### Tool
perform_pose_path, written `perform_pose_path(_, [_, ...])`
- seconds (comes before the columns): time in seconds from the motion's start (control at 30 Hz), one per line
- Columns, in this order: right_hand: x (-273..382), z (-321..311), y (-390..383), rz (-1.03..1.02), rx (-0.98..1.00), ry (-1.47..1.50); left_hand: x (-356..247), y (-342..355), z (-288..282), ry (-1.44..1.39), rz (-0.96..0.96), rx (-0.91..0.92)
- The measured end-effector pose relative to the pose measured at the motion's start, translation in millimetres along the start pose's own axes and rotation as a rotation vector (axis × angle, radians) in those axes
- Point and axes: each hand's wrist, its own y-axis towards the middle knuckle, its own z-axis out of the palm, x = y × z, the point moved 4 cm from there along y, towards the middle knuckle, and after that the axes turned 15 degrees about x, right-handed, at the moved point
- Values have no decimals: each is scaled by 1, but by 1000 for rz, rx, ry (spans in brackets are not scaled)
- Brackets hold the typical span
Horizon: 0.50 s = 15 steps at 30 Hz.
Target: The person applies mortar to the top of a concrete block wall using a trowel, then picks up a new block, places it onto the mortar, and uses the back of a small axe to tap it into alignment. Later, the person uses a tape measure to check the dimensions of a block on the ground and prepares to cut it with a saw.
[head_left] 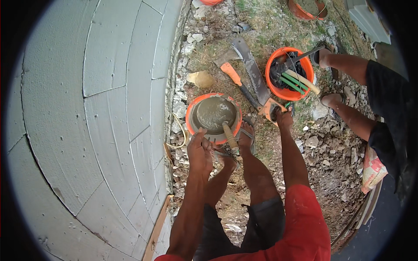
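My right hand [284, 118] is closed round the orange handle of a handsaw [253, 71], whose toothed blade points away from me. Beside the blade lies a hatchet [231, 74] with an orange and black handle. My left hand [200, 151] is at the near left rim of an orange bucket [189, 119] of wet grey mortar [213, 114]. Its fingers are curled together; whether something small is in them I cannot make out. A trowel's wooden handle [230, 135] sticks out over the bucket's near rim, its blade hidden.
A grey block wall [109, 117] rises on the left. Another orange bucket [267, 82] holds several tools. At the right stands a person in black shorts [387, 95], near a red and white bag [373, 172]. Rubble [322, 148] covers the ground; another mortar bucket [300, 12] stands farther off.
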Motion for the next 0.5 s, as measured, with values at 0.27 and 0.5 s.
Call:
perform_pose_path(0.27, [55,27,-85,-605,113,-108,-47,-142,-17,22,32,-80])
perform_pose_path(0.5, [146,50,-23,-423,105,-214,-38,-205,-78,-163,65,-170])
